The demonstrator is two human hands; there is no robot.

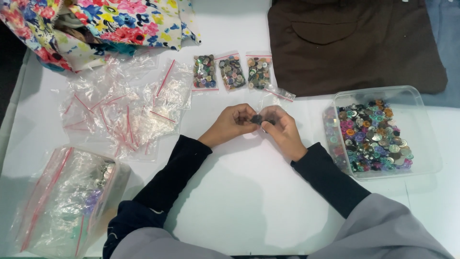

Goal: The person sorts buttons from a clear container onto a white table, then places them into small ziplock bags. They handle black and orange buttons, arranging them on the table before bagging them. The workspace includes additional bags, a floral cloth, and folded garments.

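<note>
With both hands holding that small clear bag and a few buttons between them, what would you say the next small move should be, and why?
Probably slip the dark buttons pinched at the left hand into the small clear bag at the right hand. Both hands meet at the bag; whether its mouth is open cannot be told. Three filled bags lie in a row beyond, and the clear tub still holds many buttons.

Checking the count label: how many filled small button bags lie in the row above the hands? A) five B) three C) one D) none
B: three small zip bags of buttons lie side by side on the white table, just beyond the left hand and right hand.
</note>
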